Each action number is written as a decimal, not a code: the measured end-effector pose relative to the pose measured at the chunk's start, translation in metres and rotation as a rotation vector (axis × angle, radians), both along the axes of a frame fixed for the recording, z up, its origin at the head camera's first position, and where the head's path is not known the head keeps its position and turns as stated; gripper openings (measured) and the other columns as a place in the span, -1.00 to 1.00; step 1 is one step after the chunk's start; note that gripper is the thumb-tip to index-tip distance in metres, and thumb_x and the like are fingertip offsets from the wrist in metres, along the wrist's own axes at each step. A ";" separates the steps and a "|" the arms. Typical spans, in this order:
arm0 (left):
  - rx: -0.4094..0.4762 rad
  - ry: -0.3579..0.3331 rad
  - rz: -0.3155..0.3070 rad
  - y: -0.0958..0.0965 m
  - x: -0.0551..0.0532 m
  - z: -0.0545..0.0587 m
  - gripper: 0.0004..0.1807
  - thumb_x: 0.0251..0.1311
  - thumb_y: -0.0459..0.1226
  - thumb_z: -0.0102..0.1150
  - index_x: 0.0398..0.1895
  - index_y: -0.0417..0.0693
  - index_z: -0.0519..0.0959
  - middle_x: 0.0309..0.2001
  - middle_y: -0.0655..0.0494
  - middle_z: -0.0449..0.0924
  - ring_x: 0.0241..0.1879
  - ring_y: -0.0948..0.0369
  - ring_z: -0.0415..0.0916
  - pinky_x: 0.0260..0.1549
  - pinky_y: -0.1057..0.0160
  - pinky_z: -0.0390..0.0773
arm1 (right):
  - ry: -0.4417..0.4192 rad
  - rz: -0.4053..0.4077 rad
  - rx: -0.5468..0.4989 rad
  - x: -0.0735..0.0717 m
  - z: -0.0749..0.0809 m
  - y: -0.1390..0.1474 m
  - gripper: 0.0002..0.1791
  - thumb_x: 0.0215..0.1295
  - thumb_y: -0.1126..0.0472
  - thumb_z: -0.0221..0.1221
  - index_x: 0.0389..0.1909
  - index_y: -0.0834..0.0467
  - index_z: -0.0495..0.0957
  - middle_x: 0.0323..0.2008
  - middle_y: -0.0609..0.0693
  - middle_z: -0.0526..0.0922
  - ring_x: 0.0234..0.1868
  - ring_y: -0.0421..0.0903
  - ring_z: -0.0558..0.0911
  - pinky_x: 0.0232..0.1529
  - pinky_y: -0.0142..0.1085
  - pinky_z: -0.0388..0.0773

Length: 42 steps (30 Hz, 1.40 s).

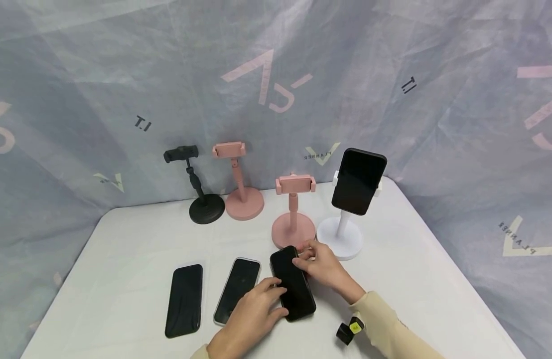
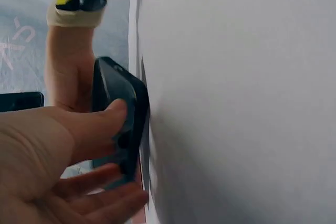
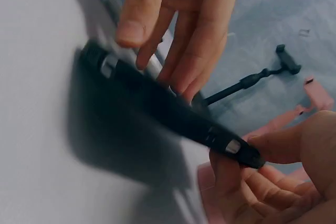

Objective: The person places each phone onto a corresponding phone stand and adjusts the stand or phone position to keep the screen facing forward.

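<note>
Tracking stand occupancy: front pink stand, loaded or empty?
Empty: the head view shows the front pink stand with nothing in its clamp. The right hand grips a black phone in front of it.

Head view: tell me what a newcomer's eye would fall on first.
The tilted phone on the white stand, at the back right, draws the eye first. Next is the held phone, front and centre, pinched near its far end by the right grip. A black stand rises at the back left.
</note>
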State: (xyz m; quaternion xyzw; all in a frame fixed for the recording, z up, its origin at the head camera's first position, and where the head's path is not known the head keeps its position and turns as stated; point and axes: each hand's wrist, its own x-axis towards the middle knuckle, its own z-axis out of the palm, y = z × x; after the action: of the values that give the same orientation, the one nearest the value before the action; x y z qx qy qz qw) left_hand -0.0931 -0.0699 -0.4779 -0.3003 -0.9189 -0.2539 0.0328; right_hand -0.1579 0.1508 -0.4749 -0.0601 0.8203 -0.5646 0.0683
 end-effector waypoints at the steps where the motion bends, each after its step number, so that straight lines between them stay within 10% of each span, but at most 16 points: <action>1: 0.043 0.030 0.004 -0.001 -0.001 -0.001 -0.69 0.15 -0.16 0.52 -0.06 -0.01 0.74 0.07 0.13 0.63 0.02 0.19 0.67 -0.08 0.17 0.70 | 0.024 -0.005 -0.015 0.001 0.003 0.000 -0.66 0.33 0.31 0.33 0.07 0.32 0.54 -0.29 0.12 0.76 -0.47 -0.17 0.67 -0.51 -0.31 0.63; 7: 0.286 0.076 0.086 -0.002 -0.007 0.001 -0.82 0.12 -0.24 0.55 -0.34 0.08 0.66 -0.27 0.24 0.60 -0.27 0.28 0.64 -0.27 0.35 0.64 | 0.139 -0.064 -0.090 0.007 0.030 0.001 -0.66 0.36 0.37 0.30 0.10 0.32 0.52 -0.24 0.19 0.75 -0.43 -0.18 0.67 -0.43 -0.13 0.69; 18: 0.587 -0.315 0.081 0.000 -0.017 0.025 -0.58 0.33 -0.05 0.35 0.15 -0.05 0.64 -0.09 0.04 0.77 -0.10 0.19 0.76 -0.15 0.37 0.71 | 0.323 -0.107 -0.193 0.016 0.073 0.001 -0.66 0.39 0.40 0.27 0.14 0.25 0.51 -0.20 0.25 0.75 -0.50 -0.20 0.64 -0.47 -0.35 0.58; 27: 0.951 -0.416 0.033 0.008 -0.018 0.053 -0.41 0.17 -0.35 0.47 0.31 -0.10 0.54 0.02 -0.07 0.75 -0.04 0.13 0.76 -0.11 0.27 0.73 | 0.490 -0.116 -0.192 0.020 0.099 -0.005 -0.62 0.37 0.39 0.29 0.18 0.18 0.53 -0.20 0.13 0.77 -0.46 -0.18 0.65 -0.43 -0.37 0.59; 42: 1.049 -0.166 0.039 0.012 -0.032 0.093 -0.43 0.11 -0.50 0.45 0.24 -0.21 0.59 -0.01 -0.23 0.75 -0.15 0.09 0.80 -0.18 0.17 0.74 | 0.531 -0.115 -0.301 0.014 0.120 -0.010 -0.69 0.42 0.37 0.25 0.15 0.26 0.59 -0.18 0.15 0.77 -0.18 -0.20 0.73 -0.14 -0.40 0.66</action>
State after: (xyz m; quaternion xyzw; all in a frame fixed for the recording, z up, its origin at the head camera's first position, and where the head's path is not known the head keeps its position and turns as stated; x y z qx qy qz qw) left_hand -0.1254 -0.0576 -0.3847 -0.2054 -0.6734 -0.7016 0.1102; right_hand -0.1443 0.1409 -0.3549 -0.1686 0.7186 -0.6474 -0.1900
